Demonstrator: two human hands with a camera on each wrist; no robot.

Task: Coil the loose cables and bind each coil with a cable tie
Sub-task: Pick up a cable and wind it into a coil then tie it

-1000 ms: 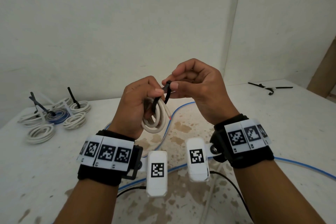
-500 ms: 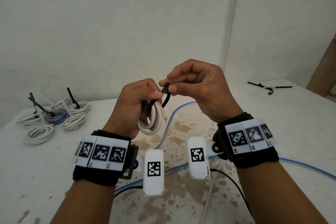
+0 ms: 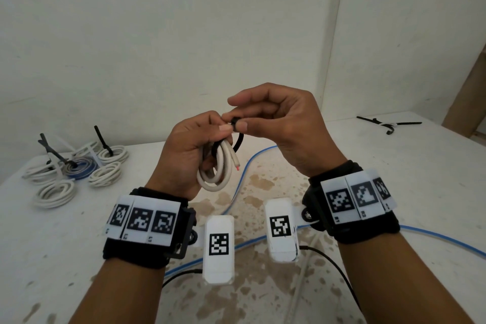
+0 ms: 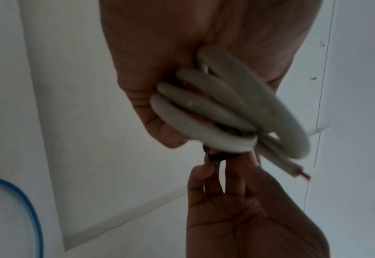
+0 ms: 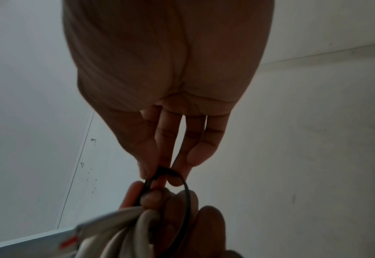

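Note:
My left hand [image 3: 200, 142] grips a small white cable coil [image 3: 219, 168] held up above the table; its cut end with a red core [image 3: 237, 166] points down to the right. A black cable tie [image 3: 238, 137] loops round the coil's top. My right hand [image 3: 242, 123] pinches the tie's head between thumb and fingertips, right beside my left thumb. The left wrist view shows the coil [image 4: 221, 111] in the left palm and the right fingers [image 4: 206, 172] on the tie below it. In the right wrist view the tie loop [image 5: 182, 188] runs from the right fingertips [image 5: 146, 172] down round the coil [image 5: 133, 232].
Several bound white coils and one blue coil [image 3: 79, 168] lie at the table's far left, black tie tails sticking up. A loose blue cable [image 3: 244, 181] snakes across the stained table [image 3: 394, 166] under my hands. Spare black ties [image 3: 389, 125] lie at the far right. Walls stand close behind.
The tie's free tail, which stood up between the hands, has been bent into a loop. Both hands rose slightly and the right hand's pinch moved onto the tie's head.

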